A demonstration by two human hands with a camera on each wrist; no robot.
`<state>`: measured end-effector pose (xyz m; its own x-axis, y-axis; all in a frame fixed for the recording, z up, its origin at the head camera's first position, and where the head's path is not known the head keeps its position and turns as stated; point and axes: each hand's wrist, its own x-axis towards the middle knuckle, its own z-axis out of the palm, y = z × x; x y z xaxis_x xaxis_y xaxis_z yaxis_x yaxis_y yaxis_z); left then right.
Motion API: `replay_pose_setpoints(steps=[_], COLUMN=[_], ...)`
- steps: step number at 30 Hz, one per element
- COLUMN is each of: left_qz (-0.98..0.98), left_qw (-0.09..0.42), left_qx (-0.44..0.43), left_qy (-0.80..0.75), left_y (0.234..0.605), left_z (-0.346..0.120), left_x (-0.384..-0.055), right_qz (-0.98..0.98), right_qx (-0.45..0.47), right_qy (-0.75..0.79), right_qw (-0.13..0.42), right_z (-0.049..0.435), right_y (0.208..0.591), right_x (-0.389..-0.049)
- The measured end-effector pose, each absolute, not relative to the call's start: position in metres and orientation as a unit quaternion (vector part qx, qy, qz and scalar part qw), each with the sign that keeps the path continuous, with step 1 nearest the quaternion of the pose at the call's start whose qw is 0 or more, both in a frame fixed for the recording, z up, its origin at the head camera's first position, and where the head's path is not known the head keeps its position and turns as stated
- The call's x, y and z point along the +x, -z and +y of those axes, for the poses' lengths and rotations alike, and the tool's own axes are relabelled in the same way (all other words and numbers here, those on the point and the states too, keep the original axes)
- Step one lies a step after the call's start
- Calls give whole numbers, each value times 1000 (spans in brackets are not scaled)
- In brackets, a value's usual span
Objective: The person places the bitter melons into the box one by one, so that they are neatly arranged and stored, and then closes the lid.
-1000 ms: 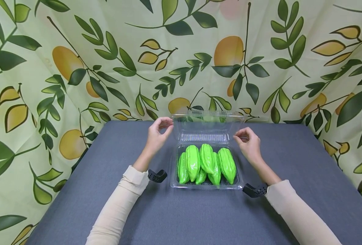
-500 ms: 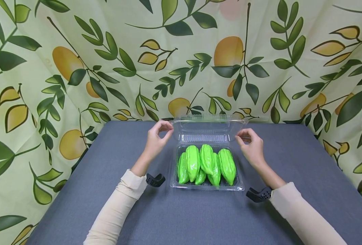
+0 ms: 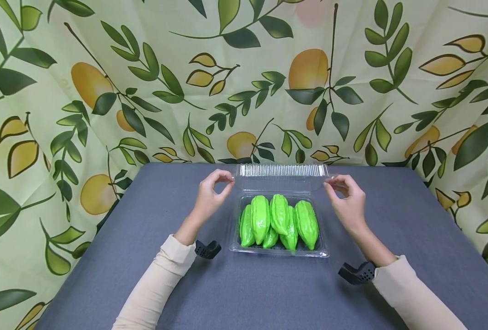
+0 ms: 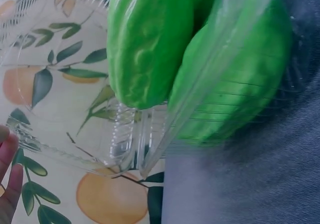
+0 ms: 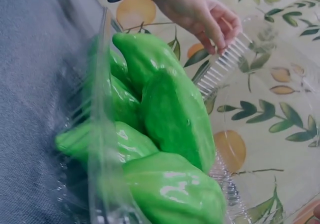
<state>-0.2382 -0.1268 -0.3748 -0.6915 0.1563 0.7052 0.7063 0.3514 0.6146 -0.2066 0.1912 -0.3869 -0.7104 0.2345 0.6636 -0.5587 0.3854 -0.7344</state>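
A clear plastic clamshell container [image 3: 279, 253] stands on the table with its hinged lid [image 3: 282, 171] raised at the back. Several glossy, bright green bitter melons [image 3: 260, 220] lie in its base, some on top of others. My left hand [image 3: 211, 191] pinches the lid's left edge between thumb and fingers; those fingertips [image 4: 11, 171] show at the edge of the left wrist view. On the opposite side my right hand [image 3: 348, 201] pinches the lid's right edge. In the right wrist view, the left hand [image 5: 217, 26] is at the lid's far end.
A dark grey cloth covers the table [image 3: 268, 293]. Behind it hangs a curtain [image 3: 244, 91] printed with leaves and orange fruit. A black strap-like mount [image 3: 208, 250] sits at the left wrist, and another mount [image 3: 356, 273] at the right.
The lid has swung forward and down, bringing its ribbed strip up into view. Both hands have come slightly lower and nearer, the right one also shifting right. The bitter melons stay put.
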Motion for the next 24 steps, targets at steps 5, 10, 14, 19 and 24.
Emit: replay_pose_setpoints(steps=[5,10,14,19,24], left_qz=[-776,-773,-769,-774,-775], left_qw=[280,284,279,278,270], left_qx=[-294,-307,-317,-326,-334], left_qy=[483,477,479,466,464], left_y=[379,384,387,383,397], left_z=[-129,-133,-133,-131,-134], left_x=[-233,-229,-227,-220,-225], right_qz=[-743,-745,-752,-761,-765], right_qx=[136,164,176,190,193], right_qy=[-530,-514,-502,-490,-485], right_qw=[385,393,390,382,377], right_z=[193,196,199,203,207], right_y=[390,395,398,401,406], right_x=[-198,-192,-189,-184,-183])
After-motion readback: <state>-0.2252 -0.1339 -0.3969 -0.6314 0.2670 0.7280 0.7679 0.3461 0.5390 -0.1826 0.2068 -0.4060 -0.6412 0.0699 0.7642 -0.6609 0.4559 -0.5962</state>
